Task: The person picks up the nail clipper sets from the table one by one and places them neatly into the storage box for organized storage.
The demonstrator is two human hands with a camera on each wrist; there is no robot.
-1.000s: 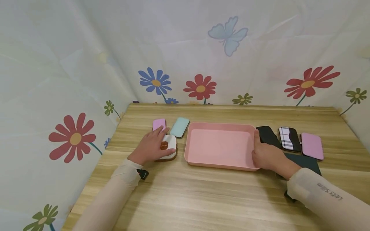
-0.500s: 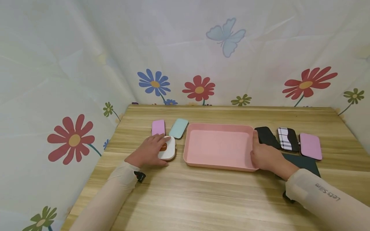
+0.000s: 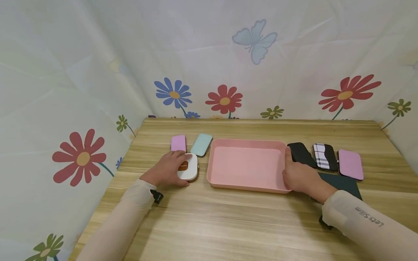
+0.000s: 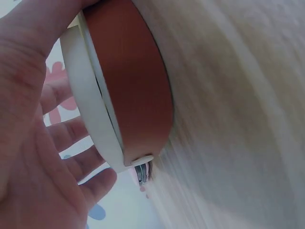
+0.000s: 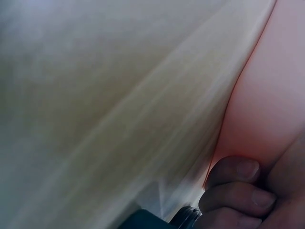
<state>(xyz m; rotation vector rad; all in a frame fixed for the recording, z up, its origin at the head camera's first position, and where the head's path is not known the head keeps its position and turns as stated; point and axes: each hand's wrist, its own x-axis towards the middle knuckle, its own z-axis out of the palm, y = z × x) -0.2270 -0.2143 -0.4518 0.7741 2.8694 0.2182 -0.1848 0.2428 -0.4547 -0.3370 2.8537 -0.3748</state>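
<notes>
Monitoring remotely, I read the left hand (image 3: 166, 169) gripping the white-lidded case (image 3: 190, 168) between thumb and fingers, brown base on the wooden table (image 3: 228, 224), left of the pink tray (image 3: 248, 165). The right hand (image 3: 300, 177) grips the tray's right side, fingers curled at the outer wall, one digit extended along it.

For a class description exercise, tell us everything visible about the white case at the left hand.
The white case is low with rounded corners, a reddish-brown leathery-looking wall and a brown patch on its white lid. A thin seam and pale tab show on its side. It looks closed, lid up on the wooden table, left of the pink tray, apart from it, gripped by the left hand.
</notes>
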